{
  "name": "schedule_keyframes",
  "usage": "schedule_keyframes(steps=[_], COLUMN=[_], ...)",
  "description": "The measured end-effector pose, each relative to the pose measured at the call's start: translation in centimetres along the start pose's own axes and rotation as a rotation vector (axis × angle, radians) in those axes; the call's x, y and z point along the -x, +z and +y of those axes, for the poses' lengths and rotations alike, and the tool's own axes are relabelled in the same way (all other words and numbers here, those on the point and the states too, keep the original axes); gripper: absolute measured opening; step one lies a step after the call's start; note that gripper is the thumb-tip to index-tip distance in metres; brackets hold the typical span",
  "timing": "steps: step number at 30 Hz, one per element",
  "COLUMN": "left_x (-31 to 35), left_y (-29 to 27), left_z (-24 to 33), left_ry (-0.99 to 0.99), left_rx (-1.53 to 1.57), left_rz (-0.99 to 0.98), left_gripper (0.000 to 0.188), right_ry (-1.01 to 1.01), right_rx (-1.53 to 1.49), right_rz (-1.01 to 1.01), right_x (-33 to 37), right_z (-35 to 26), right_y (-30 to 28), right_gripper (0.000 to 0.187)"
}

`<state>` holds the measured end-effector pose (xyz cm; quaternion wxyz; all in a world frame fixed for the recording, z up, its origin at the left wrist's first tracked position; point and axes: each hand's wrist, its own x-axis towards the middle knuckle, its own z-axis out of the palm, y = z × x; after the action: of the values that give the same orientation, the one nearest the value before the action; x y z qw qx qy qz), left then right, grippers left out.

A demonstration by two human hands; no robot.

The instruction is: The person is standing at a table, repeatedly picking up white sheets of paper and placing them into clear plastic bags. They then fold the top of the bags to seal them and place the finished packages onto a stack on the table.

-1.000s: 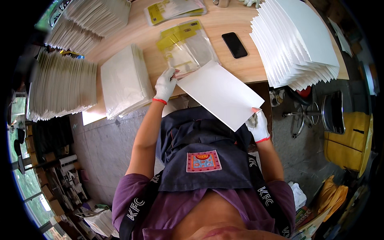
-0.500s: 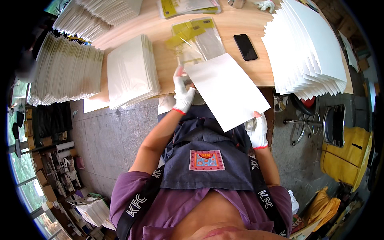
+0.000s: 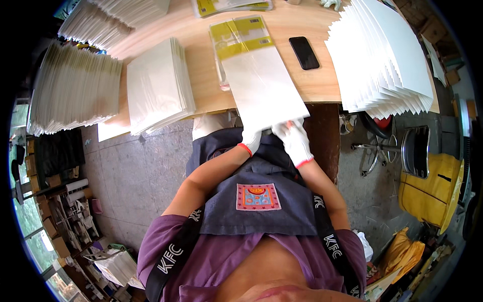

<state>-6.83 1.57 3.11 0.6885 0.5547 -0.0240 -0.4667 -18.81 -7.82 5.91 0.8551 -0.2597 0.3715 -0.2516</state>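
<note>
A white rectangular sheet (image 3: 264, 85) reaches from the table over its near edge toward me. Its far end meets the yellow-green printed part of a clear plastic sleeve (image 3: 241, 35); it appears to lie inside, under the clear film. My right hand (image 3: 294, 140), in a white glove with bare fingertips, is closed on the sheet's near edge. Close beside it, my left hand (image 3: 251, 141), gloved the same way, is at the sheet's near left corner, its fingers hidden behind the sheet. More sleeve film (image 3: 222, 75) shows along the sheet's left side.
Left of the sheet stands a pile of sleeved white sheets (image 3: 158, 83), with a taller leaning stack (image 3: 75, 88) beyond it. A black phone (image 3: 304, 53) lies to the right, before fanned white sheets (image 3: 377, 60). Further sleeves (image 3: 231, 6) lie at the back. A chair (image 3: 415, 151) stands right.
The sheet has moved left and turned straighter, its far end now at the sleeve. My left hand has come down from the sleeve's near end; my right hand has moved left along with the sheet.
</note>
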Motion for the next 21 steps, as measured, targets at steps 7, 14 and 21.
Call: schedule_keyframes(steps=[7, 14, 21], left_x=[-2.2, 0.8, 0.5], left_y=[-6.5, -8.6, -9.7], left_z=[-1.7, 5.6, 6.2], left_ry=[-0.23, -0.12, -0.131], left_rx=[0.24, -0.092, -0.134], left_rz=[-0.059, 0.106, 0.057], left_gripper=[0.029, 0.023, 0.019], right_ry=[0.223, -0.392, -0.702], right_rx=[0.14, 1.45, 1.971], right_rz=[-0.314, -0.564, -0.716], right_x=[-0.8, -2.4, -3.5], right_z=[0.8, 0.4, 2.2], right_y=[5.7, 8.7, 11.9], right_gripper=[0.037, 0.014, 0.012])
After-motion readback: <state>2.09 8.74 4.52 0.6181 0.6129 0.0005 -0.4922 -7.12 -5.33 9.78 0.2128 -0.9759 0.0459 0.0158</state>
